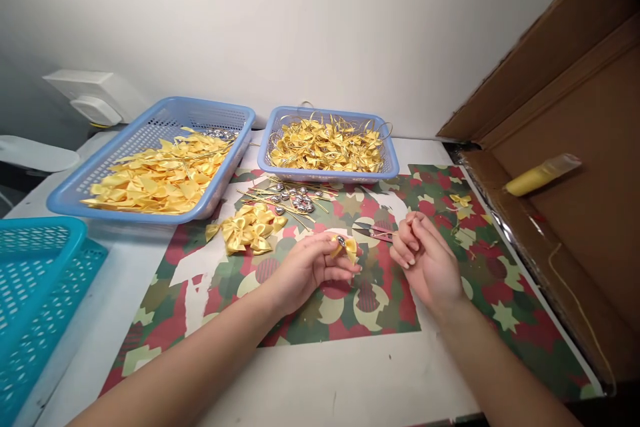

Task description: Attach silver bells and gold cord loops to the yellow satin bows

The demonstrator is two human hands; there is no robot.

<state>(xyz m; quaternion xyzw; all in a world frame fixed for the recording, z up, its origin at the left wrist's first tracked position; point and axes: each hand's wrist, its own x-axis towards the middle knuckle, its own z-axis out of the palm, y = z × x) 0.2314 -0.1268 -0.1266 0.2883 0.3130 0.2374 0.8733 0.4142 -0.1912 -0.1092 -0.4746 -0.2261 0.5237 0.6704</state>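
My left hand point(311, 265) pinches a small yellow ribbon bow point(346, 247) with a silver bead on it, held just above the patterned paper point(350, 310). To its right, my right hand point(425, 257) has its fingers curled together close to small scissors point(375, 232) lying on the paper; whether it grips anything I cannot tell. A little heap of yellow bows point(250, 228) lies left of my left hand. Silver beads point(297, 199) and gold wires point(280, 203) lie beyond it.
Two blue baskets stand at the back: the left one point(150, 127) holds flat yellow ribbon pieces, the right one point(273, 127) bows with gold loops. A teal basket point(40, 280) is at the left edge. A cardboard box point(575, 113) with a yellow tube point(540, 175) lines the right side.
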